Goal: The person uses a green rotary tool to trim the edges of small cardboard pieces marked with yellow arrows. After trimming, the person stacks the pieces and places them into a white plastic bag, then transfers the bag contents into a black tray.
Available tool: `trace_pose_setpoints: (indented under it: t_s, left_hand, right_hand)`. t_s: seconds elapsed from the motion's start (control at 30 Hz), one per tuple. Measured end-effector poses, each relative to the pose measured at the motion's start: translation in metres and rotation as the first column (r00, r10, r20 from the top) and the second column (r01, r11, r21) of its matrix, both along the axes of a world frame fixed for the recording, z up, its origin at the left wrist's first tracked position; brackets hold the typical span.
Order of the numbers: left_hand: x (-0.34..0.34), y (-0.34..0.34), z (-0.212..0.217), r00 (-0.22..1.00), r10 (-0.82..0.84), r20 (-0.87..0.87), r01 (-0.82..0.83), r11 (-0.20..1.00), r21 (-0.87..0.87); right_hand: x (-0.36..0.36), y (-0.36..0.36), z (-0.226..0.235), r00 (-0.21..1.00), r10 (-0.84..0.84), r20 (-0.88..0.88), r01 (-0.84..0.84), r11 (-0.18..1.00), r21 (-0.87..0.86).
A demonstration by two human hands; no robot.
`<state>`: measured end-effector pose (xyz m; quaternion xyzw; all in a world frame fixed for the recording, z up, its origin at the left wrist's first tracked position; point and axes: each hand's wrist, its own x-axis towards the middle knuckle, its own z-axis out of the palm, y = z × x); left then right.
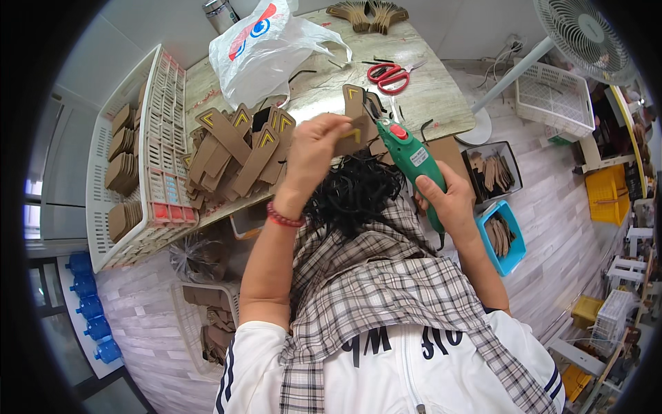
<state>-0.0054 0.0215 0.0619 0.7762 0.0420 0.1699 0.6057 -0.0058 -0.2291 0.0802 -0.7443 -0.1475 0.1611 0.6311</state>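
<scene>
My right hand [448, 196] is wrapped round a green electric scissors [414, 155] with a red switch. Its dark blades [374, 107] point away from me and lie close against a brown tab with a yellow chevron [354, 99]. Pinched in the fingers of my left hand [310, 155] is a brown strap piece [352, 136], also marked in yellow. Whether the two brown parts are one piece cannot be told. Below them, a heap of black cut strips [355, 196] lies on my plaid apron [379, 290]. Left of my left hand, brown straps [227, 148] are piled on the table.
A white plastic bag [258, 52] and red-handled scissors [394, 77] lie on the table [420, 45]. At left stands a white crate [162, 138] with stacked brown pieces. A black bin [514, 155], a blue bin [520, 252] and a fan [586, 34] are at right.
</scene>
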Motion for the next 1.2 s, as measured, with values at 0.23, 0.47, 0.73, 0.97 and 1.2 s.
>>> trace_pose_setpoints:
  t_s: [0.23,0.47,0.73,0.97,1.2]
  left_hand:
    - [0.024,0.051,-0.021,0.854,0.444,0.27,-0.504,0.582,0.638]
    - [0.143,-0.016,-0.083,0.776,0.585,-0.237,-0.336,0.701,0.629]
    - [0.155,0.026,-0.136,0.88,0.474,-0.002,-0.473,0.878,-0.069]
    - [0.075,-0.012,-0.025,0.915,0.398,0.068,-0.237,0.666,-0.708]
    - [0.05,-0.035,-0.018,0.938,0.345,0.033,-0.195,0.606,-0.771]
  right_hand:
    - [0.004,-0.007,-0.018,0.994,-0.085,-0.074,0.089,0.995,0.048]
    - [0.003,-0.012,-0.025,0.984,-0.125,-0.127,0.122,0.992,-0.03]
    - [0.012,-0.006,-0.034,0.984,-0.126,-0.129,0.125,0.992,-0.022]
    - [0.014,0.016,-0.029,0.992,-0.123,-0.02,0.124,0.992,0.01]
    - [0.006,0.016,-0.024,0.993,-0.119,-0.013,0.119,0.992,0.043]
